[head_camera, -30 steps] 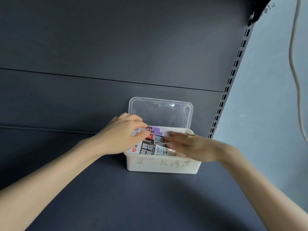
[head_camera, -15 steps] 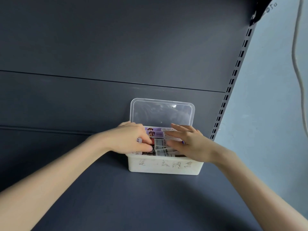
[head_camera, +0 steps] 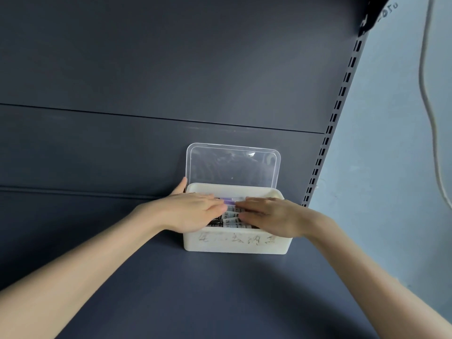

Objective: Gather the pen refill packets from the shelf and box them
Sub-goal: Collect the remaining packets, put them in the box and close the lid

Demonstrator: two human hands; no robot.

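Two bare forearms enter from the lower corners and converge over the dark grey shelf (head_camera: pixel 220 294), which bears one item, a white plastic box (head_camera: pixel 234 249). The box stands toward the rear of the shelf, right of centre, with faint smudged handwriting across its front wall; the characters cannot be read. The left hand (head_camera: pixel 193 212) lies palm down across the left part of the box opening, fingers straight and close together, resting on the contents without gripping anything; its thumb points up just outside the box's rear left corner. The right hand (head_camera: pixel 271 214) lies palm down across the right part of the opening, fingers likewise extended and flat on the contents, nothing pinched or enclosed. The fingertips of the two hands come close together over the middle of the box. Between and beneath them the pen refill packets (head_camera: pixel 231 220) are inside the box, lying lengthwise in layers, with black-and-white printing and a purple-topped packet (head_camera: pixel 230 201) nearest the rear wall. A clear lid (head_camera: pixel 232 165) stands open and upright behind the box, against the dark back panel (head_camera: pixel 171 69). A slotted upright (head_camera: pixel 342 94) borders the panel on the right. Beyond it is a pale wall (head_camera: pixel 396 155) with a loose cable (head_camera: pixel 425 94) hanging down it.
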